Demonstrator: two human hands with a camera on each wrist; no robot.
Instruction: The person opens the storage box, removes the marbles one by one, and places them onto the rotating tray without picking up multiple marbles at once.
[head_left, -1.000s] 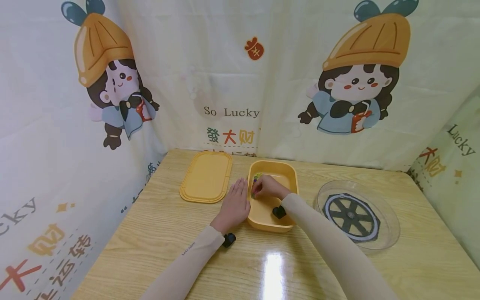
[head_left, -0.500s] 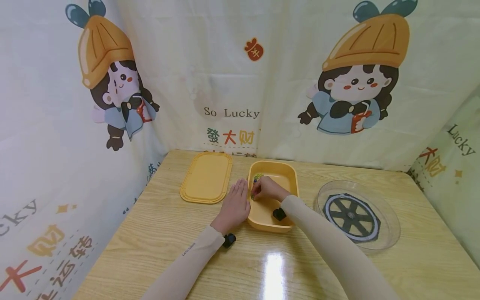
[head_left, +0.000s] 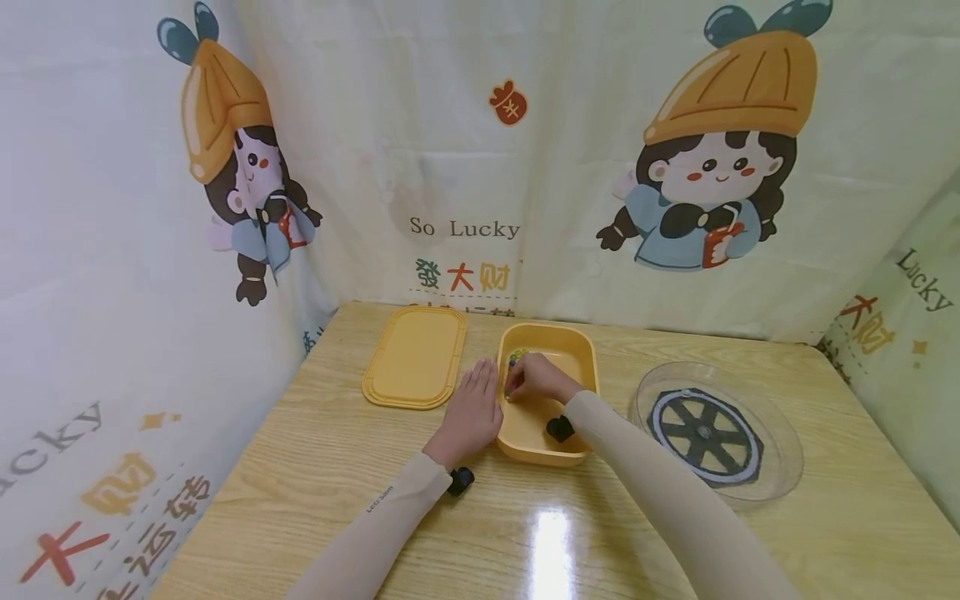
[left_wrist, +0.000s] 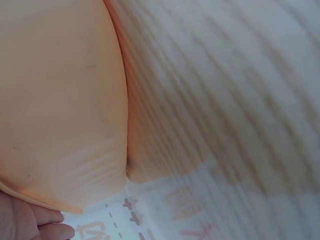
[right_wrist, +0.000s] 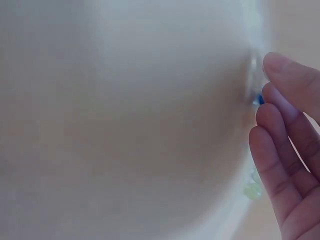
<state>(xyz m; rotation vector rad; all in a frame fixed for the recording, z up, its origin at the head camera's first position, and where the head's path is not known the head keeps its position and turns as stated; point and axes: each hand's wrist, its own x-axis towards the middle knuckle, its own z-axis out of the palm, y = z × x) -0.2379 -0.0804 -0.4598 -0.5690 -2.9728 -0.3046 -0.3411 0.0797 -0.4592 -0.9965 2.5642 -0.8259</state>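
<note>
Apparently steadying the tub (head_left: 540,457), left hand (head_left: 471,410) rests straight-fingered against its left side, right hand (head_left: 542,377) inside pinching a small piece (right_wrist: 252,79).

Long, smooth cream sleeves covered both forearms. The left sleeve (head_left: 378,537) carried a short line of small dark lettering (head_left: 379,499). A small, blocky black device (head_left: 461,481) sat below its cuff; the right sleeve (head_left: 667,492) had another.
</note>
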